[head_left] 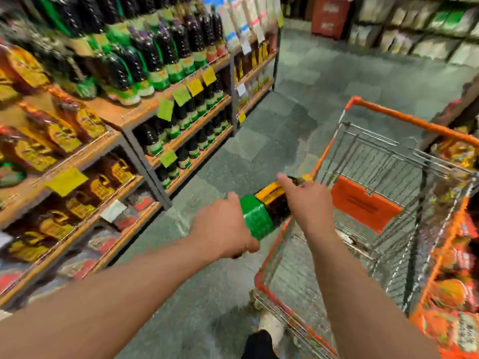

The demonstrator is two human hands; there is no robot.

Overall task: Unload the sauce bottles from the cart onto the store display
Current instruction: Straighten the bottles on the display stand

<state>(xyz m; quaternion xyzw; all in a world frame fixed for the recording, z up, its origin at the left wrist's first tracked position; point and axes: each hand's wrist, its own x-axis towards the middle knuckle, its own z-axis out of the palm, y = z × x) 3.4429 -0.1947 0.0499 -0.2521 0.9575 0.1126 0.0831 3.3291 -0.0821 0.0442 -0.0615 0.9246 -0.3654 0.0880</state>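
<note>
Right at the middle of the frame, a bit below centre, sits the sauce bottle (pixel 269 206), held lying on its side in the air over the near left corner of the cart (pixel 324 156). It's a dark, glossy cylinder with a bright green wrap label round the fat end and a yellow-orange band further up toward the neck, which points to the upper right.

The left hand (pixel 225 226) has its fingers curled round the base end, thumb sticking up over the green label. The right hand (pixel 305 200) grips the neck end from above, forefinger stretched out straight toward the upper left, the other fingers wrapped over the bottle.

The cart fills the right side: thin silvery wire mesh walls, orange plastic along the rim and handle, plus a flat orange flap (pixel 363 203) hanging inside the basket. Nothing else I can make out in the basket, everything's smeared with motion blur.

Over on the left half, the store display (pixel 134 112) is wood-look boards on grey metal posts. Upper left rows hold dark bottles (pixel 155 60) with green labels, all the same rounded shape. Lower left tiers carry brownish bottles (pixel 62 133) with yellow labels. Yellow and green paper price tags (pixel 181 95) hang off the shelf edges. The floor (pixel 298 81) is grey-green mottled tile, and orange packets (pixel 453 307) pile up at the lower right edge.
</note>
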